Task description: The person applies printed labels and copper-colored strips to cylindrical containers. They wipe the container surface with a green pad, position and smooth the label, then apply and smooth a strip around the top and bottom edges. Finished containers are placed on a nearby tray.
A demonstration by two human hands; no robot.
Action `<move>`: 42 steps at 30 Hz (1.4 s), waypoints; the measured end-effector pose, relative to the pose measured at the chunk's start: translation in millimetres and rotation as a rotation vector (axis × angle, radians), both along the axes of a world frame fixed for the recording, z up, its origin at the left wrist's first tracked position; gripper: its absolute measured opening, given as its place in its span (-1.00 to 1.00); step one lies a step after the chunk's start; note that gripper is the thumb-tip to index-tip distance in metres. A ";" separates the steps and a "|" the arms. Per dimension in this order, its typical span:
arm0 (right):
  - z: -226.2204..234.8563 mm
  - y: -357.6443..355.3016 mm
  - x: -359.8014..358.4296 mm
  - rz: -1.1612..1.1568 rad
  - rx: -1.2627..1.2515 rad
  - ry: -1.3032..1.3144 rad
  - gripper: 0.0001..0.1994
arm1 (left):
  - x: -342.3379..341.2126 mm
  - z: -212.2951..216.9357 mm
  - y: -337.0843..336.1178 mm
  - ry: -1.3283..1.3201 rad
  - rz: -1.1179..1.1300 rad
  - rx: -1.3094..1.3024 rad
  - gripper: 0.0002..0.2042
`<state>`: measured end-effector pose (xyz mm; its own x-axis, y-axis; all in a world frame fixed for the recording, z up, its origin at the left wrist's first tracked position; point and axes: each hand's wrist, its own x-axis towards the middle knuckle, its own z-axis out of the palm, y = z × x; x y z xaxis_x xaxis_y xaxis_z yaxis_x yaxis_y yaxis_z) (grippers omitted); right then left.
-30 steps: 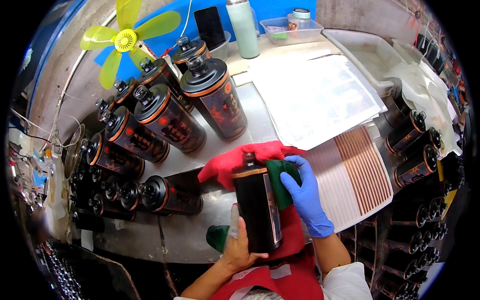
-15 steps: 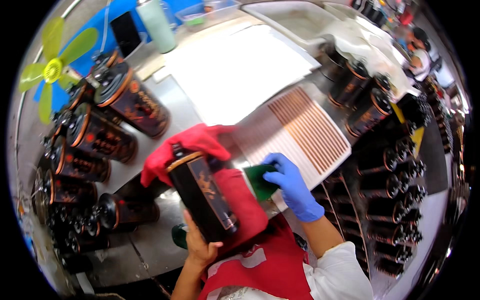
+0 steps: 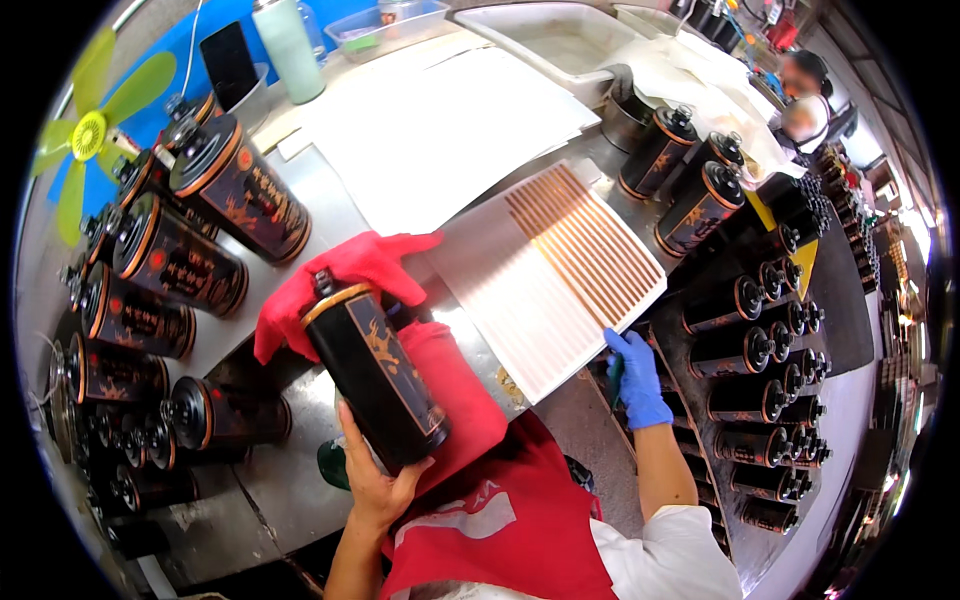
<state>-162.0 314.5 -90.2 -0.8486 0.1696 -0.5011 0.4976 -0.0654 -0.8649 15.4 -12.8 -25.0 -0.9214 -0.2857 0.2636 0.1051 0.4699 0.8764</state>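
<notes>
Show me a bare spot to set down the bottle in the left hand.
Bare steel between the lying bottles and the white sheet is free. The slatted tray is unoccupied. Left edge and right racks are crowded.

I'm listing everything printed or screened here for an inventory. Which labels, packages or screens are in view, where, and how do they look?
Held bottle: in left hand, black cylinder, orange artwork, gold rim.
Labelled bottles: lying in rows at left, black with orange-red print.
Standing bottles: upper right, same black-and-orange labels.
Phone: propped at top left, dark blank screen.
Right hand: blue-gloved, by the ridged tray.
</notes>
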 end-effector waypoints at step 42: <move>106.8 -71.5 -1.5 0.778 0.019 -0.054 -0.94 | 22.4 63.2 16.5 -0.059 0.192 -0.078 -0.96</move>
